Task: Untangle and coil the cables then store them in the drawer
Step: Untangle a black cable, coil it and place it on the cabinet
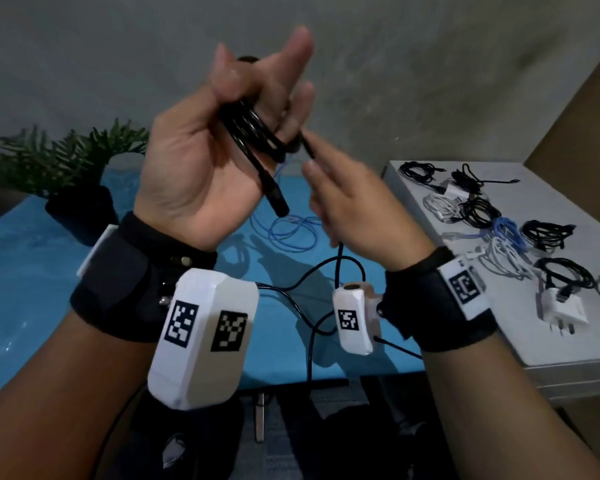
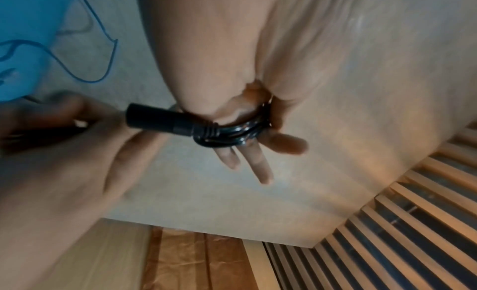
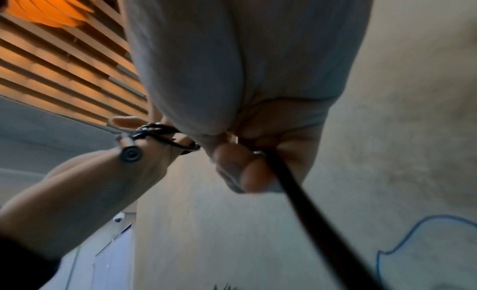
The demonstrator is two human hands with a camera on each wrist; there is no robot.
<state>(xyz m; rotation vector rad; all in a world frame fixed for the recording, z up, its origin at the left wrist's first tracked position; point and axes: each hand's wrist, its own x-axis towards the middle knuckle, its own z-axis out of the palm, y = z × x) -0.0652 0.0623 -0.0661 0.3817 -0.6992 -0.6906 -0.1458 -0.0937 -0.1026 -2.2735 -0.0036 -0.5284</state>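
Black cable (image 1: 253, 128) looped round left hand (image 1: 201, 161), clear above blue table (image 1: 32, 271).

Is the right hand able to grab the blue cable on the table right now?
Probably not right away. The right hand is pinching the black cable that the left hand is coiling. The blue cable lies on the table just below with nothing covering it, so after letting go it looks reachable.

Your left hand (image 1: 201, 168) is raised above the bench (image 1: 32, 271) with the cable (image 1: 253, 133) looped around its fingers; your right hand (image 1: 354, 206) is just right of it, pinching the cable's free end. A plant (image 1: 66, 161) stands far left. Coiled cables (image 1: 482, 216) lie on the drawer (image 1: 413, 188) at right.
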